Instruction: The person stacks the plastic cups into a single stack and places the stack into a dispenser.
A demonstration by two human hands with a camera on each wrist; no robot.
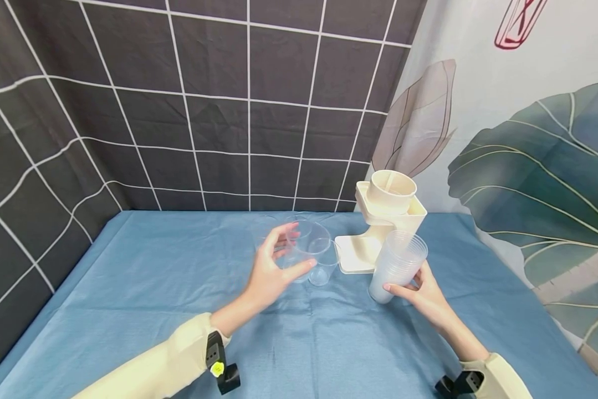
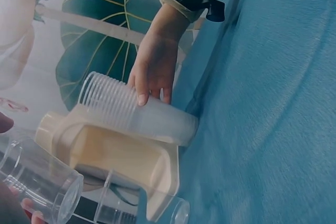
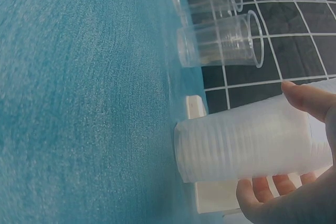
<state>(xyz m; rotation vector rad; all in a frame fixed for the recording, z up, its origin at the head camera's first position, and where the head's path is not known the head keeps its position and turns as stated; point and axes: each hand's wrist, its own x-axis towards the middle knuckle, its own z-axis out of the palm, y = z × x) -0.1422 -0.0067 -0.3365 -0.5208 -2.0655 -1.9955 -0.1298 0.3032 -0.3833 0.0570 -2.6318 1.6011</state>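
My left hand (image 1: 271,271) grips a clear plastic cup (image 1: 316,238) between thumb and fingers, above the table and overlapping other cups behind it. Part of that held cup (image 2: 44,182) shows at the lower left of the left wrist view. In my right hand (image 1: 425,296) is a tall stack of nested plastic cups (image 1: 395,269), tilted, its lower end close over the cloth. The right thumb and fingers wrap round opposite sides of the stack (image 3: 252,137). Just behind it stands a cream plastic stand (image 1: 356,255) with a round collar (image 1: 391,188) on top.
Several clear cups stand upright on the blue cloth (image 1: 154,293) beyond the left hand, among them a nearer cup (image 3: 223,40). A dark grid-patterned curtain (image 1: 219,122) hangs along the back and left. A leaf-patterned white curtain (image 1: 478,111) hangs at the right.
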